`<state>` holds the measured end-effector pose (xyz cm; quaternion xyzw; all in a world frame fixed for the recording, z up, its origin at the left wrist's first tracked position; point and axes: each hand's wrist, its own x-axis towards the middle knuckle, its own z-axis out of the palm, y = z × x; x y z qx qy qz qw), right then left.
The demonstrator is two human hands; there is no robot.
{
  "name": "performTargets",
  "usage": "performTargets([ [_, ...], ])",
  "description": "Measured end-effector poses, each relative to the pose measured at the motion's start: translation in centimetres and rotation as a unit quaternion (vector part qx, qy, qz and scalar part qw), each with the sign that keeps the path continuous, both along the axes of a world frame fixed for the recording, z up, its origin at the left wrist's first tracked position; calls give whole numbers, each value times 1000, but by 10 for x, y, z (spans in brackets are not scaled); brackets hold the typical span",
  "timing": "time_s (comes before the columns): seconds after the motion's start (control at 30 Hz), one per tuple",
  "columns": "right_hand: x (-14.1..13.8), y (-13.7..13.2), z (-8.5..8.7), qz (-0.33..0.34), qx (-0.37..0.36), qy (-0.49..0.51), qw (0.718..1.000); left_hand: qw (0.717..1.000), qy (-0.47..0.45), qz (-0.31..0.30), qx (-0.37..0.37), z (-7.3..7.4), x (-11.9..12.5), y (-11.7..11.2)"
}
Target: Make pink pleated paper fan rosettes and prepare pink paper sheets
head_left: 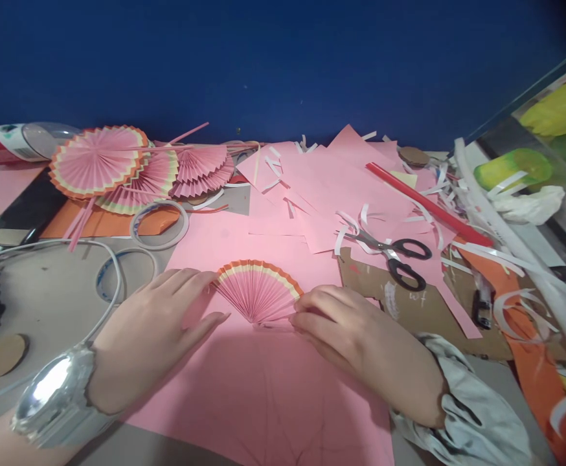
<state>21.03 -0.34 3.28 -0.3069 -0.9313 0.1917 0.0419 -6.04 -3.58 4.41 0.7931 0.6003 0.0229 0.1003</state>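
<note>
Both hands press a pleated pink paper fan [258, 292] flat: left hand [154, 327] fingers spread on its left edge, right hand [355, 340] pinching its right corner.

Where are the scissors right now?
In the head view, the black-handled scissors lie right of centre on the pink paper scraps, just beyond the right hand and in front of the long red strip.

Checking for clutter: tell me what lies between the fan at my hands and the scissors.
Head view: the fan rests on a pink sheet, which fills most of the gap; near the scissors lie a cardboard corner and a white strip.
</note>
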Motion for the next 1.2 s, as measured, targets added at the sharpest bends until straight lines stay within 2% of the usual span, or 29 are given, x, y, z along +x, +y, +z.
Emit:
performTargets([
  [0.13,9,5,6,-23,-31,-8,999,999,-17,-29,4,-1,-3,-13],
  [0.27,23,11,14,-44,-33,-24,998,998,-35,-52,4,-2,2,-32],
  [0.43,31,14,19,-74,-42,-63,994,999,-25,-38,9,-8,8,-44],
  [0.53,32,14,18,-71,-47,-67,994,999,-35,-37,11,-8,3,-39],
  [0.7,31,14,11,-57,-42,-42,997,998,-15,-35,-45,-3,-9,-19],
  [0.8,29,12,9,-47,-36,-46,997,999,-8,-42,-33,-2,-9,-9],
  [1.03,12,3,10,-45,-33,-40,998,998,-26,-52,-27,6,18,12],
  [1.2,0,-3,1,-4,10,0,1000,995,-47,-85,-22,3,37,21],
])
